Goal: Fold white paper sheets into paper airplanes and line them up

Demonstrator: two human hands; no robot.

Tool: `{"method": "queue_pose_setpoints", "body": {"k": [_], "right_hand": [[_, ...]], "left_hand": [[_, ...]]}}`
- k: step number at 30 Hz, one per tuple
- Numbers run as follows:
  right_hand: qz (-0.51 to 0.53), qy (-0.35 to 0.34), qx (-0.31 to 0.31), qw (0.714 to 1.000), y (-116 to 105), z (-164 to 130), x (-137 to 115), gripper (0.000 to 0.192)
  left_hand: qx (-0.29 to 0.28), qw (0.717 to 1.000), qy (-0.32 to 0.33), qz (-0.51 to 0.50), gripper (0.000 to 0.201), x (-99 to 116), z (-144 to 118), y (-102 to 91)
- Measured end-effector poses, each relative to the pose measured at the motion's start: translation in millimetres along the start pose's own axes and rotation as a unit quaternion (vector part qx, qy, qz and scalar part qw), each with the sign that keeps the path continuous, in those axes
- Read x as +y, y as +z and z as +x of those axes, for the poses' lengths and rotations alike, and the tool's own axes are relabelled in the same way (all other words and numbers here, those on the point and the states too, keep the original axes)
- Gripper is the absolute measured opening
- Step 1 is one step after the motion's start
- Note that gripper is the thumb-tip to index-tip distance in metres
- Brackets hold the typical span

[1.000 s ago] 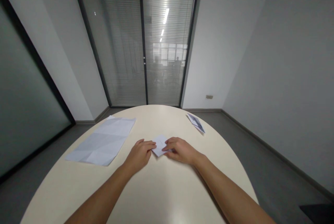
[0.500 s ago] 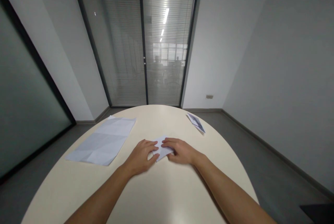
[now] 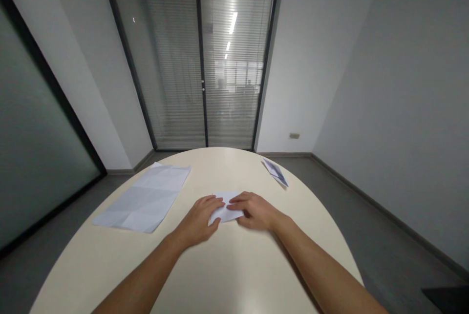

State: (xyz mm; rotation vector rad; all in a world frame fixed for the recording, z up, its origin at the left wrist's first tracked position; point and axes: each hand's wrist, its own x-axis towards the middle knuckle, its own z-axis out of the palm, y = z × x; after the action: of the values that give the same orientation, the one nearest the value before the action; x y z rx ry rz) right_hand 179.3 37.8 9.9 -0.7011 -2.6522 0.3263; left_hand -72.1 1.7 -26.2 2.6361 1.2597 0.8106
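A small folded piece of white paper lies on the table in front of me, between my two hands. My left hand holds its left side, fingers over the top and thumb by the near left corner. On the right side, my right hand grips the paper with bent fingers on top and the thumb tucked at the near edge. The palms and fingers cover both ends of the paper.
A large creased white sheet lies flat on the left of the round cream table. Near the far right edge rests another folded paper with dark marks. Beyond the table stand glass doors with blinds.
The folded paper has turned slightly, so its near edge now runs more level. My left fingers have shifted a little over it; the other papers are unmoved.
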Motion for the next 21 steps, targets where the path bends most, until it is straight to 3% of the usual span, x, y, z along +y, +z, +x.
{"method": "queue_pose_setpoints", "body": {"k": [4, 9, 16, 21], "right_hand": [[-0.017, 0.002, -0.005, 1.000, -1.1, -0.4, 1.3, 0.038], [-0.002, 0.024, -0.009, 1.000, -3.1, -0.8, 2.2, 0.025], [0.031, 0.034, -0.007, 0.999, -3.8, -1.6, 2.1, 0.022], [0.054, 0.044, 0.027, 0.997, 0.7, -3.3, 11.4, 0.023]], "left_hand": [[0.008, 1.000, 0.006, 0.002, 0.028, 1.8, 1.4, -0.6], [0.010, 1.000, 0.011, 0.004, 0.026, 7.4, 2.0, -4.9], [0.005, 1.000, 0.000, -0.018, 0.015, 4.7, 1.8, -7.2], [0.002, 0.999, -0.029, -0.018, 0.019, 2.7, 4.8, -7.2]]}}
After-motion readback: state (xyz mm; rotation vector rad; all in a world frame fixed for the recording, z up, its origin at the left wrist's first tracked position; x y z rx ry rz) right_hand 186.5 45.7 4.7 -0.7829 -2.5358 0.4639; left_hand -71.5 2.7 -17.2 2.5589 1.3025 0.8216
